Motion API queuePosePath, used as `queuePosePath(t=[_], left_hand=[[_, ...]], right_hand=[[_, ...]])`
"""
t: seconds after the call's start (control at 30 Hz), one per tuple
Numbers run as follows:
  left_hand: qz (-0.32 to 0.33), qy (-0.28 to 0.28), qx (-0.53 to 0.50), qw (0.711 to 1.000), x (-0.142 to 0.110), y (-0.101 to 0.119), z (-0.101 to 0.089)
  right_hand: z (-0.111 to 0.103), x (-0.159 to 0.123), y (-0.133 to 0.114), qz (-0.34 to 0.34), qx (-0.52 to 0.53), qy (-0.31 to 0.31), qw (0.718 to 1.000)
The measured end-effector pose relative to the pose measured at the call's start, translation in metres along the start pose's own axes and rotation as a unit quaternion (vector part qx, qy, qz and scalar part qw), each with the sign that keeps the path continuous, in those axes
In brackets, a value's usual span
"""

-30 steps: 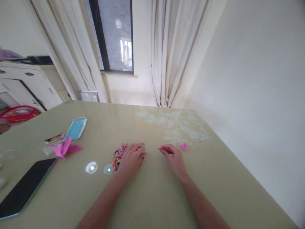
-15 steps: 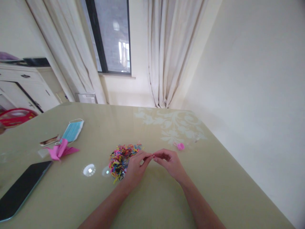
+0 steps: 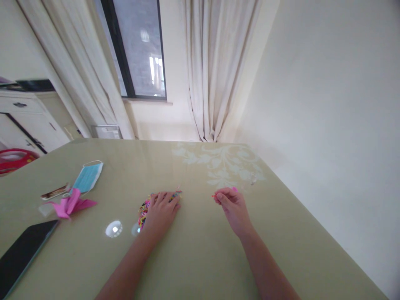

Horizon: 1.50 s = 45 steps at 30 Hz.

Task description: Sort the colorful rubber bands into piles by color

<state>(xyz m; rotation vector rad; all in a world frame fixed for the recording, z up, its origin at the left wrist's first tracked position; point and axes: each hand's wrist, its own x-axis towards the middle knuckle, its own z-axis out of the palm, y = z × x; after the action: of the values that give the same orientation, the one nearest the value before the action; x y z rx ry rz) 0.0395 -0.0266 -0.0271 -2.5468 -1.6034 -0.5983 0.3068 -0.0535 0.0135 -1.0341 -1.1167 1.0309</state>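
Observation:
My left hand (image 3: 161, 211) lies palm down over a pile of small colourful rubber bands (image 3: 143, 212), its fingers stretched out and slightly apart. It covers most of the pile; bands show at its left side and beyond its fingertips. To the right, clear of the pile, my right hand (image 3: 231, 206) is closed in a pinch. A small red rubber band (image 3: 214, 196) pokes out from between its thumb and forefinger; the rest of it is hidden. Just behind the right hand a bit of a pink plastic object (image 3: 234, 189) shows.
On the left of the table (image 3: 193, 258) lie a pink folded paper bird (image 3: 72, 204), a blue face mask (image 3: 88, 177), a narrow brown packet (image 3: 54, 191) and a black phone (image 3: 26, 246). A wall (image 3: 328, 125) runs along the right edge. Curtains (image 3: 215, 71) hang behind.
My hands have parted. The left one has let go of the small red piece and moved left onto the pile. My right hand has shifted right and now partly hides the pink object.

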Motion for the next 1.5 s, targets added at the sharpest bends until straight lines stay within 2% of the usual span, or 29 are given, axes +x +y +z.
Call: queuePosePath(t=[0.13, 0.27, 0.37, 0.43, 0.5, 0.6, 0.7, 0.8, 1.03, 1.2, 1.3, 1.4, 1.5], left_hand=[[-0.016, -0.011, -0.011, 1.000, 0.002, -0.009, -0.001], [-0.029, -0.009, -0.016, 0.999, 0.002, -0.008, -0.002], [-0.014, 0.001, -0.003, 1.000, 0.002, -0.005, -0.001], [0.011, 0.007, -0.004, 1.000, 0.004, -0.003, 0.000], [0.032, 0.008, -0.015, 0.999, 0.007, -0.003, 0.001], [0.042, 0.006, -0.028, 0.999, 0.011, -0.003, 0.003], [0.047, 0.008, -0.027, 0.998, 0.012, -0.002, 0.004], [0.048, 0.015, -0.029, 0.998, 0.012, 0.003, 0.001], [0.004, 0.067, -0.101, 0.993, 0.011, 0.010, -0.002], [-0.036, 0.110, -0.216, 0.969, 0.012, 0.010, 0.001], [-0.081, 0.111, -0.286, 0.948, 0.013, 0.010, -0.001], [-0.120, 0.105, -0.368, 0.916, 0.014, 0.010, -0.004], [-0.158, 0.090, -0.454, 0.873, 0.016, 0.012, -0.007]], right_hand=[[-0.003, -0.001, -0.002, -0.016, -0.006, 0.001, 1.000], [-0.007, 0.002, -0.003, -0.007, -0.002, -0.013, 1.000], [-0.012, 0.007, 0.000, 0.003, -0.031, -0.021, 0.999], [-0.017, 0.013, 0.005, 0.006, -0.086, -0.031, 0.996], [-0.020, 0.018, 0.013, -0.005, -0.173, -0.037, 0.984], [-0.025, 0.024, 0.029, -0.039, -0.308, -0.016, 0.950], [-0.031, 0.028, 0.046, -0.060, -0.388, 0.005, 0.920], [-0.035, 0.032, 0.056, -0.075, -0.429, 0.011, 0.900], [-0.030, 0.034, 0.060, -0.067, -0.460, 0.010, 0.885], [-0.026, 0.033, 0.060, -0.069, -0.475, 0.011, 0.877], [-0.026, 0.034, 0.059, -0.060, -0.470, 0.013, 0.881], [-0.024, 0.034, 0.056, -0.050, -0.456, 0.023, 0.888], [-0.014, 0.030, 0.048, -0.072, -0.413, 0.027, 0.908]])
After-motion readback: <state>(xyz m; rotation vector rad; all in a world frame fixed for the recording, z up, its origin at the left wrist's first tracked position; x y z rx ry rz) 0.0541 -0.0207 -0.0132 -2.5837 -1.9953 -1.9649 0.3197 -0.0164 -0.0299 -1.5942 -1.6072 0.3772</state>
